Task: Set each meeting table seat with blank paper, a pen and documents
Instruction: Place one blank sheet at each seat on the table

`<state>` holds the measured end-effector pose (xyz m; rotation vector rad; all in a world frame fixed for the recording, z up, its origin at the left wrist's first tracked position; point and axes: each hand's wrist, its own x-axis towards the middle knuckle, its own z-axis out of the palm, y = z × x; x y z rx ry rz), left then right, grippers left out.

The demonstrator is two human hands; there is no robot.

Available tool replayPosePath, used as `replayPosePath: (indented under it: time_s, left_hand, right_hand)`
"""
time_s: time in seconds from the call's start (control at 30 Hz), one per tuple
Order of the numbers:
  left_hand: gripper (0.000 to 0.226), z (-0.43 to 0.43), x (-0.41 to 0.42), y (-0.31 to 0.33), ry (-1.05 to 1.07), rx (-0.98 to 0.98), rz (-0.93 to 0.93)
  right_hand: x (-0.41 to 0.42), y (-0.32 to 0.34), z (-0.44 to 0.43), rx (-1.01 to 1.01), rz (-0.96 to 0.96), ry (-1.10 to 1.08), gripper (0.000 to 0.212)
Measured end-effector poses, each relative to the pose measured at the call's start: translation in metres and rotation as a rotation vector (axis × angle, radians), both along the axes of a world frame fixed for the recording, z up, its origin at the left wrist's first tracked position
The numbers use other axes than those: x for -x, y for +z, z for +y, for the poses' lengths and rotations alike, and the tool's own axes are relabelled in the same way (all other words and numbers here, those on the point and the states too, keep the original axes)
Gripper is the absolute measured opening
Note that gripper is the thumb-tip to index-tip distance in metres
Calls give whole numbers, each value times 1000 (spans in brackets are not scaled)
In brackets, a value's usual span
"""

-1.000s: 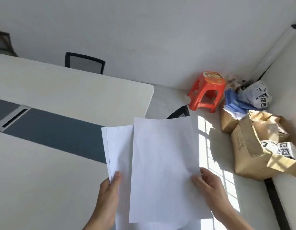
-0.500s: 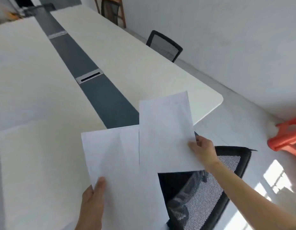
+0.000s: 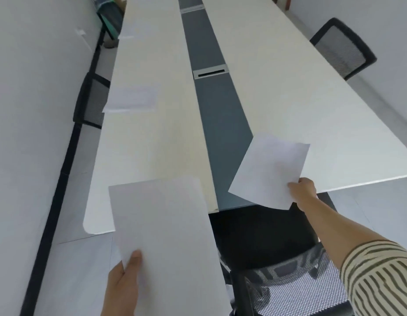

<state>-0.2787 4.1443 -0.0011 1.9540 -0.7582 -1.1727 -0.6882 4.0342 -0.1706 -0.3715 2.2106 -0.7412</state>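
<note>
Paper sheet [image 3: 268, 169], judged light and limp, was pinched at its near corner by the right hand [image 3: 303, 190] over the near end of the table [image 3: 152, 133]; the stack [image 3: 161, 224] was clamped under the thumb of the left hand [image 3: 122, 290].

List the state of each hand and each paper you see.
Left hand: grips the paper stack, thumb on top.
Paper stack: held up over the table end.
Right hand: pinches the single sheet by its edge.
Single sheet: held over the table end; contact unclear.
Paper at left seat: lying flat on the table.
</note>
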Motion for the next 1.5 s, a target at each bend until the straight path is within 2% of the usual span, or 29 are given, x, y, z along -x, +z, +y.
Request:
replayPosePath:
  time_s: [0.13, 0.17, 0.3, 0.47, 0.6, 0.67, 0.77, 0.87, 1.07, 1.13, 1.27, 1.4, 1.5]
  left_hand:
    - [20, -2, 7, 2, -49, 1, 40]
    - [19, -4, 8, 2, -73, 4, 66]
    - [21, -16, 24, 7, -187, 6, 177]
    - [20, -28, 60, 10, -429, 8, 242]
    - [22, -22, 104, 14, -622, -29, 276]
    - [23, -16, 124, 16, -697, -30, 278]
    - [17, -2, 157, 22, -706, -19, 278]
    - [12, 21, 203, 37, -722, -7, 295]
    - [23, 81, 325, 46, -833, 1, 283]
    - [24, 101, 369, 37, -873, 9, 305]
    - [20, 136, 448, 9, -1025, -60, 369]
    - [22, 150, 513, 1, -1101, -31, 357]
    - [24, 144, 553, -5, -1101, -28, 299]
  right_hand:
    - [6, 8, 7, 38, -9, 5, 54]
    - [5, 15, 13, 34, 0, 15, 56]
    - [-8, 51, 46, 83, 55, 60, 41]
    - [-58, 113, 119, 318, -286, 62, 27]
    - [-81, 148, 189, 421, -498, 34, 31]
    - [-80, 156, 216, 460, -564, -27, 32]
    - [-67, 164, 253, 544, -556, -135, 27]
    - [-33, 163, 284, 591, -475, -221, 33]
    - [83, 157, 356, 633, -311, -259, 37]
    - [125, 158, 384, 623, -274, -260, 44]
    - [196, 158, 438, 615, -200, -359, 29]
    - [252, 158, 467, 656, -232, -441, 17]
    - [289, 150, 467, 627, -326, -401, 18]
